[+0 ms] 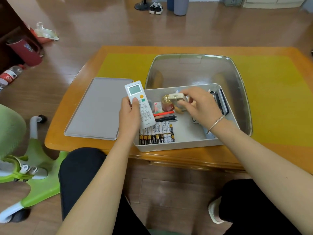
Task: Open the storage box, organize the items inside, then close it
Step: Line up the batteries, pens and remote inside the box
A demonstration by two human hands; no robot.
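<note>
Left-hand (pixel 129 114) grip: remote (pixel 139 104) above box (pixel 177 145)

Wooden plank floor (pixel 101 28). Orange wooden surface (pixel 71 106) with yellow mat (pixel 271 99). Green chair base (pixel 39 180) at left. Sneakers (pixel 156 7) near far wall.

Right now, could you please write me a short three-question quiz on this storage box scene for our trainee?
1. True or false: the lid lies flat on the table, left of the storage box.
2. Which hand holds the remote control?
A. left hand
B. right hand
C. neither
3. Fill in: the batteries lie in rows at the box's near-____ corner.

Key
1. True.
2. A; the right hand's grip is on a small beige object over the box.
3. left.
</note>
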